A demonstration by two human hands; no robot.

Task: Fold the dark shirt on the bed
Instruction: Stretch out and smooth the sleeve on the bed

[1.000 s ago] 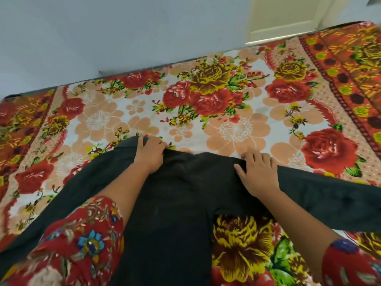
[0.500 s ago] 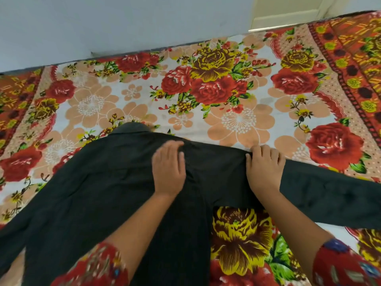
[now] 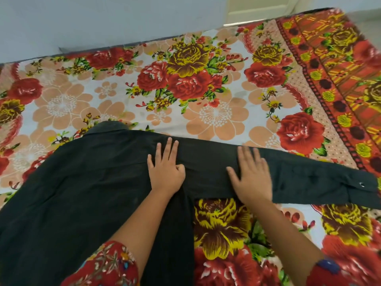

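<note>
The dark shirt (image 3: 82,193) lies spread flat on the floral bed sheet (image 3: 206,96). Its collar points to the far side at the left, and one long sleeve (image 3: 319,182) stretches out to the right, with a cuff button near the edge of the view. My left hand (image 3: 166,170) rests on the shirt near the shoulder, fingers mostly straight, with the thumb and one finger tucked in. Flat on the sleeve, just right of the body, lies my right hand (image 3: 252,178) with its fingers spread.
The bed sheet carries large red, yellow and peach flowers, with an orange patterned border (image 3: 340,69) on the right. A pale wall (image 3: 103,17) runs along the bed's far edge, and a cream door (image 3: 257,7) stands at the upper right.
My left hand has slid right from the collar area to the shoulder. My right hand has moved down and right along the sleeve, its fingers now spread flat. The shirt lies flatter.
</note>
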